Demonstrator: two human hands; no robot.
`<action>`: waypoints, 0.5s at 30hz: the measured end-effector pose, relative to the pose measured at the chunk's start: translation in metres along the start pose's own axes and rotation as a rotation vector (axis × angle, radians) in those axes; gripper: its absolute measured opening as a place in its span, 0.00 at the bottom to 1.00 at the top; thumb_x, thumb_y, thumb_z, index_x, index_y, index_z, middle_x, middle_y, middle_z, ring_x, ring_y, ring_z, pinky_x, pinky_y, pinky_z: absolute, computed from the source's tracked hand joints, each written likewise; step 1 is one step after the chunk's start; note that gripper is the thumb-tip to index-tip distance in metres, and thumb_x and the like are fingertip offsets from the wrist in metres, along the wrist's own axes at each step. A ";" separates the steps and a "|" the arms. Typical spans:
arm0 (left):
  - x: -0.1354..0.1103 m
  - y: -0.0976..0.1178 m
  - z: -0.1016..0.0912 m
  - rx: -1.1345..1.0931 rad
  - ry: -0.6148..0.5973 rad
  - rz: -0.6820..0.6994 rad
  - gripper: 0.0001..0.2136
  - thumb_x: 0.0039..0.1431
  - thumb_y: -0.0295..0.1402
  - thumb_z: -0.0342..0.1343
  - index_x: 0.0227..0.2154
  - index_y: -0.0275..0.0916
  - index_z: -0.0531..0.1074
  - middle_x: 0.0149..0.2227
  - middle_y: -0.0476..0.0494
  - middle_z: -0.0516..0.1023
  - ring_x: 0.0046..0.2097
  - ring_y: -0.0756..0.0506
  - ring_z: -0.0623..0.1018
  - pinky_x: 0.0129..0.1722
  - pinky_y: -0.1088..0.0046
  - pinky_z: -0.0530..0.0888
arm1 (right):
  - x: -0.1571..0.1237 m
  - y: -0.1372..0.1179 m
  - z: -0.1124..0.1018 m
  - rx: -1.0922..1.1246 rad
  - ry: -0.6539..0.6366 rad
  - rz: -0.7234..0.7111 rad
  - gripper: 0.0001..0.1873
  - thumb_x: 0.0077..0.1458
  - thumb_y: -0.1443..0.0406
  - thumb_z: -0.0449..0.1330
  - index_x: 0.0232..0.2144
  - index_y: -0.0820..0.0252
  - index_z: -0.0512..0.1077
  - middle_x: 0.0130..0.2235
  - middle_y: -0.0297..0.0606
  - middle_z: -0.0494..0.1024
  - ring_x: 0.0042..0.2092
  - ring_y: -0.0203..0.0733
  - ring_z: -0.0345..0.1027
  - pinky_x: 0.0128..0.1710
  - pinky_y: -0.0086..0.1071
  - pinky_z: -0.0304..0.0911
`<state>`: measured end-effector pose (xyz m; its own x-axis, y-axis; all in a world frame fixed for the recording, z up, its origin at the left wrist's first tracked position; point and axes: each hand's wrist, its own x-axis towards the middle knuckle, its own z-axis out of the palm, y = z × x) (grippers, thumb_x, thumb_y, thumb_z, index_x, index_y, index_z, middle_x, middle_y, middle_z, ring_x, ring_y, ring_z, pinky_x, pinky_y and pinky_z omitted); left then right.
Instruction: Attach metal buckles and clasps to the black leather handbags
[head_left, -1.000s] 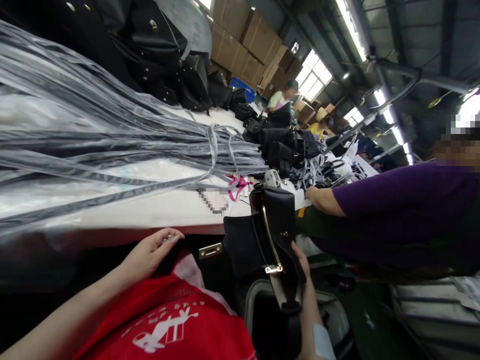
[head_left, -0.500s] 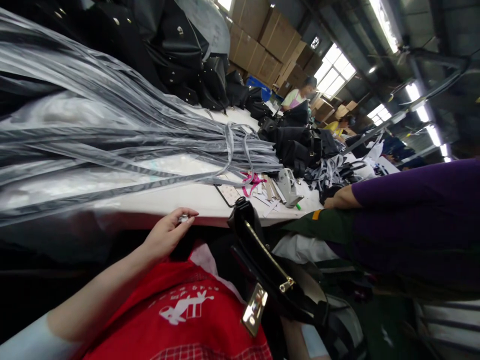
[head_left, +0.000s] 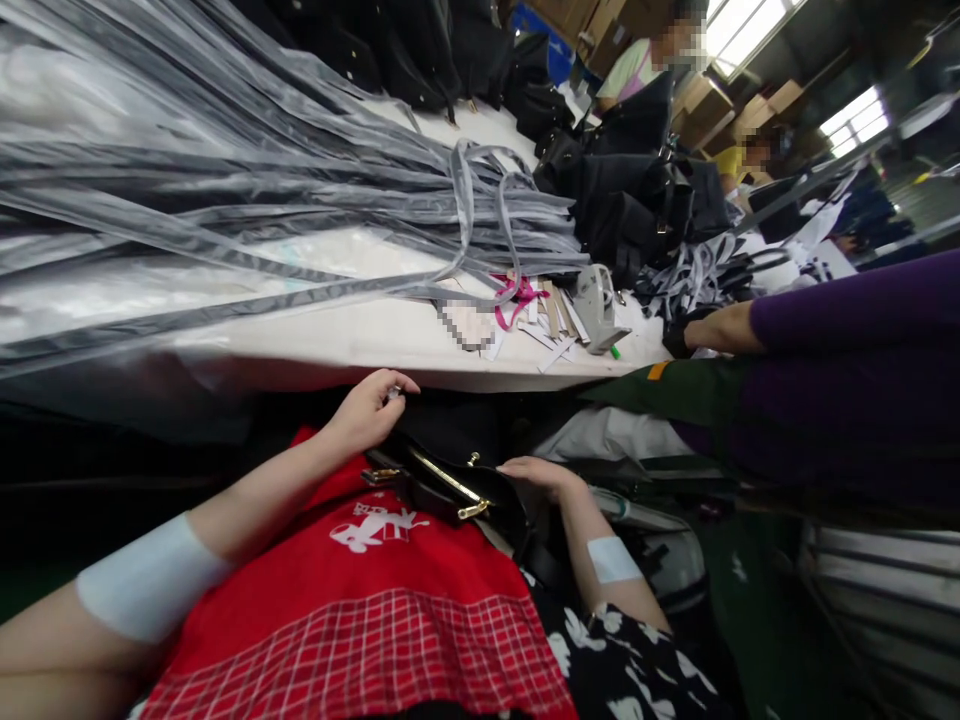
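Note:
A black handbag with a gold zipper and gold clasp lies on my lap, on a red apron. My left hand rests at the bag's left end, thumb and fingertips pinched on a small silvery piece that I cannot name. My right hand lies on the bag's right side, fingers stretched over the black leather. Both hands are just below the edge of the white table.
A big bundle of grey straps in clear plastic covers the table's left. Paper tags, a pink ribbon and a grey tape dispenser lie near the edge. Black bags are piled further back. A person in a purple sleeve works at my right.
The bag has come down from hanging upright in my right hand onto my lap. My right hand now rests on top of it. My view has tilted downward.

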<state>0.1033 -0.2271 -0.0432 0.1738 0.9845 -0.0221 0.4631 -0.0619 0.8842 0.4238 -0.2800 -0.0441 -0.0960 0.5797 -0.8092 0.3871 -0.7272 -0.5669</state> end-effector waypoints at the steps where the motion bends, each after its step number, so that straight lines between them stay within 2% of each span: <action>1: 0.001 0.001 0.001 0.002 0.003 0.022 0.13 0.51 0.32 0.46 0.36 0.37 0.72 0.35 0.45 0.74 0.35 0.45 0.71 0.40 0.69 0.69 | -0.001 -0.010 -0.007 -0.015 0.027 -0.011 0.07 0.44 0.67 0.68 0.25 0.66 0.75 0.23 0.34 0.75 0.27 0.36 0.68 0.31 0.29 0.64; 4: 0.003 0.006 0.004 -0.020 0.003 0.068 0.11 0.51 0.31 0.45 0.33 0.38 0.71 0.34 0.46 0.72 0.35 0.45 0.70 0.41 0.68 0.68 | -0.022 -0.050 -0.016 -0.197 0.178 -0.206 0.11 0.46 0.67 0.67 0.34 0.64 0.76 0.32 0.34 0.77 0.33 0.35 0.67 0.38 0.27 0.63; 6: 0.003 0.010 0.006 -0.065 -0.003 0.077 0.09 0.49 0.30 0.45 0.29 0.38 0.70 0.32 0.47 0.70 0.35 0.46 0.69 0.40 0.69 0.67 | -0.046 -0.081 -0.003 -0.444 0.230 -0.473 0.12 0.52 0.64 0.63 0.41 0.61 0.75 0.38 0.37 0.78 0.37 0.36 0.69 0.40 0.29 0.63; 9: 0.004 0.015 0.009 -0.254 -0.035 0.018 0.06 0.45 0.28 0.47 0.22 0.39 0.69 0.27 0.49 0.67 0.31 0.48 0.67 0.33 0.71 0.65 | -0.075 -0.116 0.038 -0.734 0.033 -0.737 0.12 0.60 0.65 0.53 0.42 0.58 0.75 0.42 0.37 0.79 0.42 0.38 0.72 0.44 0.31 0.64; 11: 0.003 0.018 0.011 -0.478 -0.072 -0.101 0.05 0.42 0.27 0.48 0.21 0.38 0.68 0.22 0.51 0.64 0.25 0.50 0.63 0.26 0.74 0.60 | -0.075 -0.126 0.069 -0.954 -0.066 -0.768 0.14 0.62 0.66 0.50 0.40 0.59 0.75 0.41 0.40 0.80 0.42 0.41 0.73 0.44 0.34 0.64; 12: 0.003 0.020 0.012 -0.578 -0.086 -0.159 0.04 0.41 0.27 0.48 0.21 0.38 0.68 0.19 0.52 0.62 0.23 0.51 0.60 0.23 0.74 0.56 | -0.068 -0.126 0.083 -1.053 -0.074 -0.741 0.14 0.62 0.66 0.49 0.40 0.60 0.75 0.41 0.43 0.80 0.42 0.44 0.73 0.43 0.35 0.65; 15: 0.002 0.024 0.013 -0.743 -0.100 -0.237 0.04 0.39 0.26 0.48 0.21 0.38 0.66 0.15 0.55 0.58 0.20 0.53 0.56 0.21 0.76 0.51 | -0.029 -0.120 0.111 -1.188 -0.009 -0.587 0.14 0.60 0.64 0.52 0.41 0.66 0.74 0.42 0.53 0.79 0.42 0.50 0.74 0.40 0.37 0.65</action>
<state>0.1261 -0.2290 -0.0287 0.2366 0.9362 -0.2597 -0.1994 0.3084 0.9301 0.2780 -0.2506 0.0305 -0.5280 0.6901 -0.4949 0.8478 0.3938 -0.3553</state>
